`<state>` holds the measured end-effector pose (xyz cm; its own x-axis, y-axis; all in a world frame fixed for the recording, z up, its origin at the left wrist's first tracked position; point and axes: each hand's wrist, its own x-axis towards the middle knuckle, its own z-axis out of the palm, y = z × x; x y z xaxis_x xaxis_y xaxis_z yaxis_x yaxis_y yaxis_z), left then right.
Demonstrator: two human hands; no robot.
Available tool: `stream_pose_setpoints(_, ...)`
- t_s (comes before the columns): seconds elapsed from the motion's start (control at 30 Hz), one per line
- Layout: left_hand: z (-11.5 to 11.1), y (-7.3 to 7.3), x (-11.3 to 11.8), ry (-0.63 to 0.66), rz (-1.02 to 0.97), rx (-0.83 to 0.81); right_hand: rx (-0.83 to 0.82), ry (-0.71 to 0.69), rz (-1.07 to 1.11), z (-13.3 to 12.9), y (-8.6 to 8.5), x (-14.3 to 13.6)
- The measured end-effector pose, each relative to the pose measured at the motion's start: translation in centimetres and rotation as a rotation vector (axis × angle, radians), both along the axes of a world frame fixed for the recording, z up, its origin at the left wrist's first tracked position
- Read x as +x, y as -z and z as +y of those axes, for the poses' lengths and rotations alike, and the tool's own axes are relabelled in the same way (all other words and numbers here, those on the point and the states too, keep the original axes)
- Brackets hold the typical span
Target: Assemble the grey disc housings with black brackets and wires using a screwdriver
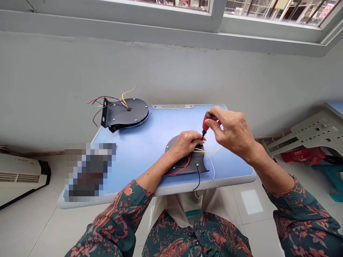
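A red-handled screwdriver (205,123) stands nearly upright in my right hand (233,132), whose fingers are closed round its top. Its dark tip points down at the edge of a round black metal unit (197,166). My left hand (184,142) lies over that unit, with fingertips pinched together beside the screwdriver's tip; whether a small screw is between them is hidden. Red, black, white and yellow wires (207,151) come out from the unit under my left hand. Several screw heads (197,165) show on its plate.
A second round black unit (138,109) with a bracket and loose wires sits at the table's back left. A blurred-out dark object (91,171) lies at the left. The blue table (134,153) has a raised pale rim, and the wall stands behind it.
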<state>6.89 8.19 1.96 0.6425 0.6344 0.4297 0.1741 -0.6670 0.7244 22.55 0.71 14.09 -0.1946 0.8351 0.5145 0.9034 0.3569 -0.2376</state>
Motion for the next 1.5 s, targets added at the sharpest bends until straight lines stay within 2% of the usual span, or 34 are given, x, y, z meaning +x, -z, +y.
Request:
stream_pose_setpoints(0.13, 0.0, 0.0, 0.1, -0.022, 0.015, -0.004, 0.110, 0.267, -0.182, -0.2, 0.2, -1.4)
stream_pose_setpoints(0.23, -0.1, 0.0, 0.1, -0.032, 0.017, -0.033, 0.108, 0.305, -0.186, -0.2, 0.1, -1.6)
stream_pose_setpoints(0.3, -0.2, -0.1, 0.1, -0.037, 0.012, -0.049, 0.091, 0.184, -0.124, -0.1, -0.2, -1.2)
stream_pose_setpoints(0.4, -0.3, -0.1, 0.1, -0.040, 0.015, -0.054, -0.018, -0.129, 0.045, -0.2, -0.9, -0.1)
stream_pose_setpoints(0.47, -0.3, -0.2, 0.1, -0.042, 0.020, -0.064, -0.104, -0.236, 0.129, -0.1, -1.0, 0.5)
stream_pose_setpoints(0.53, -0.3, -0.1, 0.0, -0.039, 0.018, -0.066, -0.107, -0.172, 0.135, 0.0, -0.8, 0.6)
stream_pose_setpoints(0.67, 0.0, 0.1, 0.0, 0.004, -0.022, -0.015, 0.091, 0.176, -0.049, 0.5, 0.4, -0.4)
stream_pose_setpoints(0.73, 0.1, 0.2, -0.1, 0.031, -0.038, -0.006, 0.135, 0.248, -0.110, 0.6, 0.5, -0.8)
stream_pose_setpoints(0.8, 0.2, 0.3, -0.1, 0.041, -0.037, -0.005, 0.121, 0.162, -0.080, 0.5, 0.2, -0.7)
stream_pose_setpoints(0.9, 0.1, 0.2, -0.1, 0.048, -0.022, -0.007, 0.041, -0.108, 0.028, 0.1, -0.7, 0.2)
stream_pose_setpoints(0.93, 0.1, 0.2, 0.0, 0.047, -0.016, -0.010, 0.026, -0.146, 0.048, 0.0, -0.8, 0.4)
stream_pose_setpoints(0.97, 0.0, 0.1, 0.0, 0.039, -0.008, -0.017, 0.030, -0.135, 0.051, -0.1, -0.8, 0.4)
stream_pose_setpoints(1.1, -0.1, -0.1, 0.1, -0.041, 0.020, -0.053, 0.103, 0.125, -0.060, 0.1, -0.2, -0.4)
stream_pose_setpoints(1.17, -0.1, -0.2, 0.1, -0.055, 0.030, -0.072, 0.101, 0.193, -0.109, 0.2, -0.1, -0.9)
stream_pose_setpoints(1.23, -0.1, -0.2, 0.1, -0.055, 0.036, -0.086, 0.078, 0.149, -0.099, 0.1, -0.4, -1.0)
stream_pose_setpoints(1.33, -0.2, -0.2, 0.1, -0.050, 0.034, -0.094, -0.023, -0.065, -0.030, -0.1, -1.1, -0.4)
stream_pose_setpoints(1.37, -0.2, -0.2, 0.1, -0.043, 0.033, -0.094, -0.046, -0.091, -0.013, -0.1, -1.2, -0.2)
stream_pose_setpoints(1.4, -0.2, -0.2, 0.1, -0.036, 0.033, -0.094, -0.045, -0.065, -0.009, -0.1, -1.1, -0.1)
stream_pose_setpoints(1.5, -0.3, -0.3, 0.0, -0.034, 0.034, -0.086, 0.061, 0.183, -0.061, 0.1, -0.5, -0.3)
